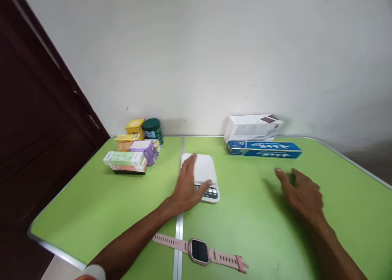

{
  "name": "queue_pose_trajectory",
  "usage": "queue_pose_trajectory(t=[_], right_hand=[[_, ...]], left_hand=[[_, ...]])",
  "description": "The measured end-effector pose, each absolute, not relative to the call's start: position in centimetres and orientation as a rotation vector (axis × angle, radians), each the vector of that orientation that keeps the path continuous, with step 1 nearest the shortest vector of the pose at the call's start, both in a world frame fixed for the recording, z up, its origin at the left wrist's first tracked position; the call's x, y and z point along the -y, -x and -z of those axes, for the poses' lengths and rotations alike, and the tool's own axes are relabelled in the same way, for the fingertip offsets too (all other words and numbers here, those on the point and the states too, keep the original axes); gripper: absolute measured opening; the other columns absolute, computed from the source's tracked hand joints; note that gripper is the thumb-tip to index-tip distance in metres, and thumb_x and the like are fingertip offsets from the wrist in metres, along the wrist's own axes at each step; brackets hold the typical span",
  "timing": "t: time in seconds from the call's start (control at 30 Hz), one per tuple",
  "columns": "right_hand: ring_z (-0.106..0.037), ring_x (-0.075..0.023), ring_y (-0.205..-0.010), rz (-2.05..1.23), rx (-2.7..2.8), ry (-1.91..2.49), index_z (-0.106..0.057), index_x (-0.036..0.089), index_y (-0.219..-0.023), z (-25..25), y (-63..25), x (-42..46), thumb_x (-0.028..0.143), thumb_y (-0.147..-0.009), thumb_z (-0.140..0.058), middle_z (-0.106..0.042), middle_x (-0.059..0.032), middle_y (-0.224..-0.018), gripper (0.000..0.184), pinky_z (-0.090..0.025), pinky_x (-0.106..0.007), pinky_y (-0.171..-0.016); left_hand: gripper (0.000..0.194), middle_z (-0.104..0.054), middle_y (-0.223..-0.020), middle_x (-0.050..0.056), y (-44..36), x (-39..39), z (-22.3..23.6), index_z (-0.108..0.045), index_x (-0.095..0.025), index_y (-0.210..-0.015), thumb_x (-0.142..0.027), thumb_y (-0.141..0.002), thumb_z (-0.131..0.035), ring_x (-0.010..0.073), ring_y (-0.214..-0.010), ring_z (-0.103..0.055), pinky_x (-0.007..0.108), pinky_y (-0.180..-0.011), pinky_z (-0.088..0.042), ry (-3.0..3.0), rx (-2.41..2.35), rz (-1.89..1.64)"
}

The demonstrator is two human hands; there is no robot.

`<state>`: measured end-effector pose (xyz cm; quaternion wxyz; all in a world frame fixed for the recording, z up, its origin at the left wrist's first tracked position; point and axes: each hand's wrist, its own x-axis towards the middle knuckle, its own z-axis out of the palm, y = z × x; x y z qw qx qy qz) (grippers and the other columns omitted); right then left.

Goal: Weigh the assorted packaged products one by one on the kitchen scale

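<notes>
A white digital kitchen scale (204,167) lies flat near the middle of the green table. My left hand (187,190) reaches over its left side, fingers stretched out along the platform and thumb over the dark button panel, hiding part of both. Whether it presses on the scale I cannot tell. To the right, my right hand (303,192) is over the table, holding nothing, with the thumb apart from the loosely bent fingers; it is slightly blurred. Nearest to it is a long blue box (265,149). A pink-strapped smartwatch (199,251) lies face up at the front.
Behind the blue box stands a white box (254,128). At the back left are a dark green tub (153,128), a yellow box (134,126), a purple box (148,150) and a pale green box (125,159). A metal seam (178,247) divides the table (245,214).
</notes>
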<state>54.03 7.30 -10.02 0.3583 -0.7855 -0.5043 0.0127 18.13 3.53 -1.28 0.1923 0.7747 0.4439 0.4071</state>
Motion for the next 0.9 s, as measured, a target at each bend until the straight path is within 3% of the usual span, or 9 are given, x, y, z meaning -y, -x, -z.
queue_pose_trajectory(t=[0.17, 0.27, 0.33, 0.47, 0.6, 0.77, 0.9], right_hand=[[-0.058, -0.0513, -0.134, -0.290, 1.149, 1.948, -0.062, 0.012, -0.139, 7.6, -48.9, -3.3, 0.075, -0.093, -0.040, -0.062, -0.0290, -0.144, 0.081, -0.045, -0.072, -0.108], [-0.057, -0.0489, -0.134, -0.200, 1.187, 1.741, -0.059, 0.011, -0.143, 4.6, -41.6, -1.7, 0.074, -0.093, -0.041, -0.059, -0.0282, -0.147, 0.082, -0.044, -0.071, -0.110], [-0.056, -0.0423, -0.138, -0.207, 1.343, 1.472, -0.060, 0.018, -0.144, 2.9, -35.4, -1.3, 0.071, -0.097, -0.043, -0.062, -0.0216, -0.147, 0.073, -0.040, -0.067, -0.117], [-0.049, -0.0339, -0.148, -0.674, 1.644, 1.088, -0.054, 0.030, -0.153, 1.9, -22.4, -2.0, 0.065, -0.100, -0.053, -0.056, -0.0100, -0.158, 0.064, -0.036, -0.062, -0.125], [-0.025, -0.0339, -0.162, -1.055, 1.607, 1.026, -0.030, 0.034, -0.167, 3.2, -12.9, -4.1, 0.075, -0.094, -0.057, -0.033, -0.0034, -0.174, 0.087, -0.021, -0.062, -0.132], [-0.005, -0.0317, -0.166, -1.098, 1.642, 1.060, -0.013, 0.031, -0.171, 3.7, -9.0, -5.5, 0.082, -0.094, -0.047, -0.010, 0.0015, -0.179, 0.099, -0.007, -0.057, -0.136], [-0.007, -0.0327, -0.166, -1.010, 1.647, 1.106, -0.017, 0.029, -0.170, 3.0, -9.7, -4.9, 0.076, -0.097, -0.049, -0.017, -0.0014, -0.178, 0.094, -0.014, -0.059, -0.134]], left_hand=[[0.086, -0.025, -0.169, 0.027, -3.3, -4.1, 2.3, -0.021, -0.011, -0.163, -0.051, -0.098, -0.060, 0.0364, -0.163, -0.017, 0.058, -0.133, -0.013, -1.980, -1.877, -1.748], [0.092, -0.016, -0.171, 0.031, 3.9, -5.6, 3.0, -0.017, -0.006, -0.163, -0.057, -0.098, -0.055, 0.0380, -0.163, -0.012, 0.058, -0.133, -0.012, -1.713, -2.192, -1.876], [0.090, -0.020, -0.168, 0.034, 6.8, -6.4, 3.7, -0.017, -0.003, -0.162, -0.059, -0.099, -0.049, 0.0388, -0.162, -0.016, 0.060, -0.132, -0.014, -1.486, -2.301, -1.864], [0.082, -0.032, -0.166, 0.031, 8.5, -7.2, 5.2, -0.024, -0.006, -0.161, -0.062, -0.103, -0.038, 0.0369, -0.160, -0.027, 0.056, -0.131, -0.021, -1.290, -2.253, -1.747], [0.074, -0.044, -0.161, 0.026, 8.3, -7.2, 5.4, -0.036, -0.011, -0.155, -0.064, -0.104, -0.032, 0.0348, -0.153, -0.040, 0.052, -0.127, -0.029, -1.261, -2.229, -1.773], [0.066, -0.055, -0.150, 0.024, 8.2, -6.8, 4.6, -0.047, -0.014, -0.144, -0.064, -0.104, -0.033, 0.0345, -0.142, -0.051, 0.052, -0.120, -0.038, -1.262, -2.243, -1.795], [0.063, -0.062, -0.138, 0.023, 7.5, -6.3, 3.5, -0.052, -0.014, -0.135, -0.065, -0.103, -0.034, 0.0352, -0.133, -0.057, 0.052, -0.115, -0.042, -1.339, -2.284, -1.826]])
